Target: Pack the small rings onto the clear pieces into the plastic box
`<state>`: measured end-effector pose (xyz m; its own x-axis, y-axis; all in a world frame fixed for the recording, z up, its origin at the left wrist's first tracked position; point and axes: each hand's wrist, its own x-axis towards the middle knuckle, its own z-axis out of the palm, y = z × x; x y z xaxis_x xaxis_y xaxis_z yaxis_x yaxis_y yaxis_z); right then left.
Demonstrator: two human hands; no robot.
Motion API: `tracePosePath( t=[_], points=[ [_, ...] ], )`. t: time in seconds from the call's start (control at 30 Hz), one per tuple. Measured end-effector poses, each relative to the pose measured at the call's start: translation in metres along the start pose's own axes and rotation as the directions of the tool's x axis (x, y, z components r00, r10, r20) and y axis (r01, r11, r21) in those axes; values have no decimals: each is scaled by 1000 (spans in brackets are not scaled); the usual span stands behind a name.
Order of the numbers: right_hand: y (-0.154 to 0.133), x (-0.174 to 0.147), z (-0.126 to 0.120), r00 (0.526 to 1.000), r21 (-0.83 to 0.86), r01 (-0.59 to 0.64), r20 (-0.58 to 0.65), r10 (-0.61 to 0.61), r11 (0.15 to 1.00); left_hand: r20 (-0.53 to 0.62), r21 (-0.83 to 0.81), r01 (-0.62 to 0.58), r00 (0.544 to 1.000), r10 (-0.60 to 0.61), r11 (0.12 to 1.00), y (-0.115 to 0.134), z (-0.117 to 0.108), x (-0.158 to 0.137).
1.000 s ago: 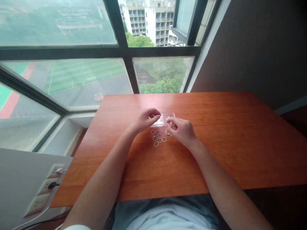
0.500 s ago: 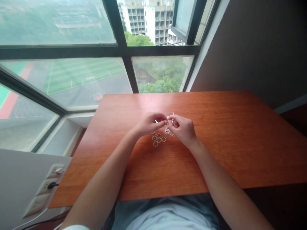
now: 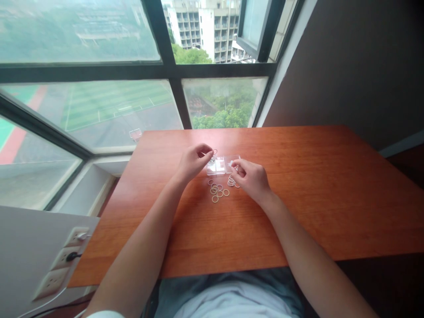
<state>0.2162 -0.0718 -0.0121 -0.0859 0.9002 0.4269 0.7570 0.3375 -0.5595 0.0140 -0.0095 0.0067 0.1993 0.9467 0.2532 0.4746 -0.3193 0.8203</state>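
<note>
Between thumb and fingers, my left hand [image 3: 198, 160] pinches a small reddish ring [image 3: 215, 152], which looks like a hair tie. Just below it lies a clear plastic box [image 3: 216, 167] with compartments, its transparent lid [image 3: 231, 162] opened out to the right. My right hand [image 3: 251, 173] is closed in a pinch at the lid's right side; whatever is in its fingertips is too small to make out. Nearer to me on the table lie several yellowish rings [image 3: 220, 193]. A cluster of whitish rings [image 3: 231, 181] sits partly behind my right fingers.
The brown wooden table [image 3: 314, 190] stretches far to the right. Large windows [image 3: 126, 106] border its far and left sides, with a grey wall [image 3: 351, 66] at the right. A socket strip [image 3: 61, 258] with plugs and cables is low on the left.
My left hand has parted from my right and moved left and away from me, carrying the reddish ring. The clear box has come into view. My right hand has barely moved.
</note>
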Motion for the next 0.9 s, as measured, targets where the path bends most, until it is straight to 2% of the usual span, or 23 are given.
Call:
tracePosePath(
  t=[0.13,0.33,0.57,0.7,0.9],
  points=[
    [1,0,1,997,-11,1,71,-1,1000,-29,102,-19,999,22,995,-3,3,0],
    [-2,-1,2,991,-49,17,134,-11,999,17,268,-72,997,70,961,-7,12,-3],
    [-1,0,1,991,-76,5,134,5,997,-1,247,-48,999,50,968,-9,6,-2],
    [0,0,2,979,-90,6,202,12,996,-8,253,-48,999,52,966,-8,5,-2],
    [-11,-9,13,925,-64,159,359,-126,985,-23,253,-49,998,56,966,-7,3,-2]
  ],
)
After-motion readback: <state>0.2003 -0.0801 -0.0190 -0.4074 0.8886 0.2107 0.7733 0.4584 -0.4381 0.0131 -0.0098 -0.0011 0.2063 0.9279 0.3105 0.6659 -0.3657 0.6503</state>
